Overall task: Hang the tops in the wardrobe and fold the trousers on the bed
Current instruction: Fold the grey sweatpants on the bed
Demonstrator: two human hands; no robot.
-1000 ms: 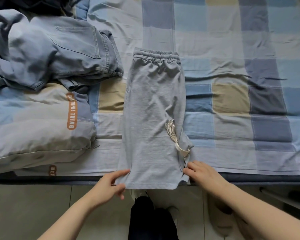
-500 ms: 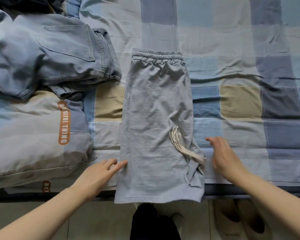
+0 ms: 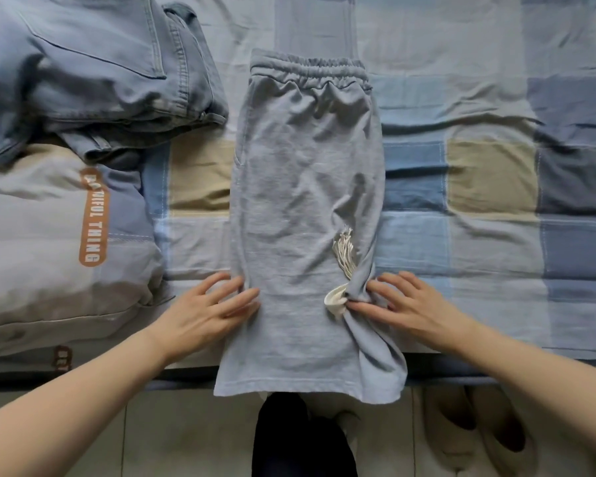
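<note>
At the upper left of the frame lies a folded pair of faded blue denim jeans (image 3: 93, 74), resting partly on a puffy pale grey-and-blue pillow with an orange label strip (image 3: 49, 235) that fills the left edge. Both sit on the bed's checked sheet of blue, cream and tan squares (image 3: 479, 173).

My left hand (image 3: 207, 311) comes in from the lower left. Its fingers are spread fairly wide and lie almost straight; the fingertips press on the left edge of the light grey jersey shorts with an elastic waistband (image 3: 307, 187), where a little fabric bunches under them.

The shorts lie folded lengthwise in the centre of the frame, waistband toward the top, hem hanging over the near edge of the bed at the lower centre. A cream tasselled drawstring (image 3: 344, 253) trails across the right part of the fabric, ending in a loop beside my right thumb.

My right hand (image 3: 406, 304) reaches in from the lower right, fingers fanned apart and slightly bent. The thumb and forefinger press into a twisted gather of grey cloth at the shorts' right edge; I cannot tell whether they actually pinch it.

At the lower right, below the bed's edge, a pair of pale slippers (image 3: 479, 432) sits on the tiled floor (image 3: 186, 442).
</note>
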